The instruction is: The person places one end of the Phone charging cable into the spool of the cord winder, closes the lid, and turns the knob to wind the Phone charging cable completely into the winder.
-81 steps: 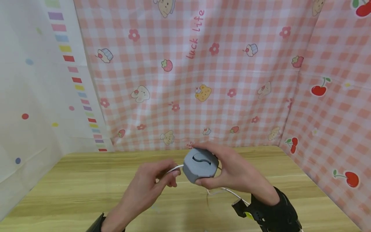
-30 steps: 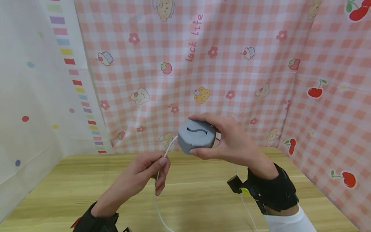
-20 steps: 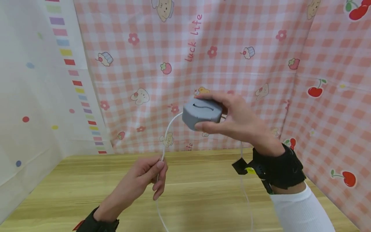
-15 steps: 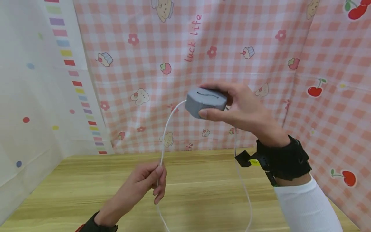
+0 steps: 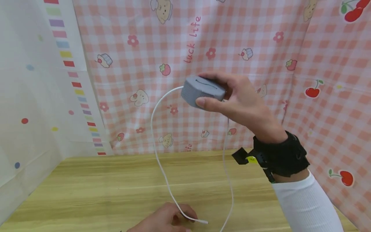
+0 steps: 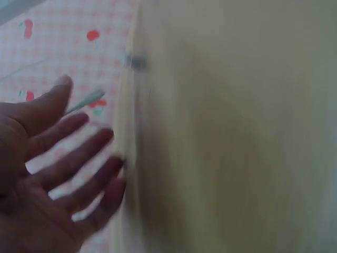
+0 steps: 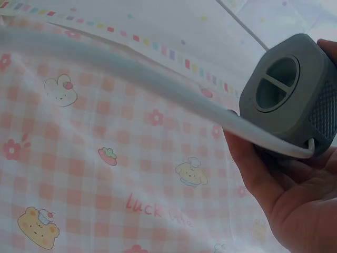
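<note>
Grey case: a matte grey, many-sided plastic case (image 5: 203, 91) with a curvy slit on its upper face, up in the air above the table and tilted a bit. From the right wrist view you also get a round recess with a bar across it, plus ribbed texture on one side.
Right hand: the right hand (image 5: 242, 100) has a solid grip on that case, thumb on the near side and fingers round the back.
White cord: a thin, round white cord (image 5: 155, 153) comes out of the case's left side, bows outward, then runs down toward the left hand. Another length drops from the right side, behind the holding hand, down past the bottom edge.
Cord end: a slightly thicker pale tip (image 5: 204, 221), just beside the left fingers.
Left hand: the left hand (image 5: 163, 220) is low over the table, fingers loosely spread and a little bent. The cord crosses in front of the index finger — can't tell if they're touching.
Right wrist gear: a black fabric strap (image 5: 282, 154) above a white ribbed sleeve (image 5: 307, 203).
Table: pale wood-grain top (image 5: 101, 183).
Backdrop: pink-and-white gingham cloth (image 5: 179, 125) printed with cupcakes, strawberries, flowers and "luck life".
</note>
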The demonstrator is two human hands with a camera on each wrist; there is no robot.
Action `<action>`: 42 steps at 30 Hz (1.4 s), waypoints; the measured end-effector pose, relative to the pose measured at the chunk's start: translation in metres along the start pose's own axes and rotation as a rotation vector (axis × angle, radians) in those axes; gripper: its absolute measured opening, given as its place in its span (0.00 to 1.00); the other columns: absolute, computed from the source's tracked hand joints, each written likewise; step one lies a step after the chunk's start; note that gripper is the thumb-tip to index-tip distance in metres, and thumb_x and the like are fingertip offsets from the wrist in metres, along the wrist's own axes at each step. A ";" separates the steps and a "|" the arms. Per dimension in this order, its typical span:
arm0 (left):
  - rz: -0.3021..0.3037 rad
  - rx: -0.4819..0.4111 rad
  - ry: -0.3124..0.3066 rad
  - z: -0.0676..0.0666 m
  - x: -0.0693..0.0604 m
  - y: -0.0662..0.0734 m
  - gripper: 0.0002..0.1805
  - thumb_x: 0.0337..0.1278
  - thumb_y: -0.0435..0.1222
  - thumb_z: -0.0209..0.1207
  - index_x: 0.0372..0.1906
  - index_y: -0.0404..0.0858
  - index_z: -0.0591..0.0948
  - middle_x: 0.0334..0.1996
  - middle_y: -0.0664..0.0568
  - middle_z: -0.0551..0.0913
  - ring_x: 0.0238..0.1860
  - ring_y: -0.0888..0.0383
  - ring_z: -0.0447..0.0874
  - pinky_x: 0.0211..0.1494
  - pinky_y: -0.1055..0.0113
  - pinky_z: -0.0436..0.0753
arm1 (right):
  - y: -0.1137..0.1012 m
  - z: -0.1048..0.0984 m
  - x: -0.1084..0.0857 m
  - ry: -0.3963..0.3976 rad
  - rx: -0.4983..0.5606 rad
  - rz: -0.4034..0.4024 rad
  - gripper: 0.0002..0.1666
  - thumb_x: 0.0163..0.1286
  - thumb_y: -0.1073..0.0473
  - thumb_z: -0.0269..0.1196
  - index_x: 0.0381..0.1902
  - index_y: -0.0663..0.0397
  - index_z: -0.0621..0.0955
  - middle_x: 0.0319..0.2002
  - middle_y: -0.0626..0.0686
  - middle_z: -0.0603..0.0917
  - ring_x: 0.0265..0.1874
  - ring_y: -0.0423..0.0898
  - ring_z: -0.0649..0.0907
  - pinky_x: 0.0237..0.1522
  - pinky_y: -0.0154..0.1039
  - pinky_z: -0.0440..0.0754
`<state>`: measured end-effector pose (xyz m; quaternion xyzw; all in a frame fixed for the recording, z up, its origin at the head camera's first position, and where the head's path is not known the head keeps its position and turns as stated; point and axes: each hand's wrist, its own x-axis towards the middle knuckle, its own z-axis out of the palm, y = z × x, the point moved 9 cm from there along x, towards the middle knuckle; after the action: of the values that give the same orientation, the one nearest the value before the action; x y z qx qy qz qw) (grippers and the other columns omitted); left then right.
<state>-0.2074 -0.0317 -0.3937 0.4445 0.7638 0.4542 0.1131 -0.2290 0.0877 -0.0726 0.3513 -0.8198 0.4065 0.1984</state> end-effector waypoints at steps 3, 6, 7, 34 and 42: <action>0.124 0.262 0.040 0.006 0.005 0.006 0.17 0.55 0.43 0.64 0.50 0.47 0.82 0.43 0.58 0.85 0.42 0.73 0.78 0.44 0.82 0.77 | -0.003 -0.006 -0.001 0.042 0.028 -0.004 0.32 0.62 0.53 0.66 0.64 0.44 0.73 0.55 0.50 0.79 0.46 0.43 0.81 0.47 0.36 0.81; 0.198 0.341 0.043 0.011 0.009 0.013 0.21 0.54 0.46 0.66 0.53 0.47 0.81 0.42 0.57 0.85 0.43 0.73 0.79 0.47 0.83 0.76 | -0.006 -0.009 -0.002 0.067 0.050 -0.015 0.31 0.63 0.52 0.65 0.64 0.44 0.73 0.56 0.50 0.79 0.47 0.43 0.82 0.47 0.35 0.82; 0.173 0.279 0.017 0.014 0.009 0.014 0.22 0.55 0.46 0.65 0.55 0.48 0.80 0.43 0.57 0.85 0.41 0.74 0.80 0.45 0.83 0.77 | -0.007 -0.010 -0.003 0.071 0.060 -0.019 0.30 0.63 0.52 0.65 0.64 0.44 0.73 0.57 0.51 0.79 0.48 0.44 0.82 0.47 0.35 0.83; -0.151 0.101 -0.022 0.015 0.011 0.004 0.11 0.58 0.33 0.55 0.37 0.40 0.88 0.31 0.59 0.89 0.27 0.82 0.75 0.30 0.84 0.77 | -0.034 -0.030 -0.005 0.203 0.140 -0.068 0.27 0.64 0.54 0.64 0.62 0.46 0.75 0.54 0.52 0.79 0.48 0.47 0.80 0.46 0.33 0.82; -0.207 -0.151 -0.053 0.026 0.013 0.002 0.17 0.64 0.36 0.50 0.47 0.30 0.84 0.41 0.52 0.88 0.30 0.77 0.78 0.34 0.81 0.78 | -0.050 -0.035 0.004 0.248 0.127 -0.101 0.26 0.62 0.54 0.65 0.59 0.47 0.77 0.53 0.53 0.81 0.48 0.47 0.80 0.49 0.34 0.81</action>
<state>-0.1990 -0.0057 -0.4030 0.3655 0.7659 0.4844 0.2125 -0.1934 0.0929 -0.0236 0.3510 -0.7430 0.4872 0.2957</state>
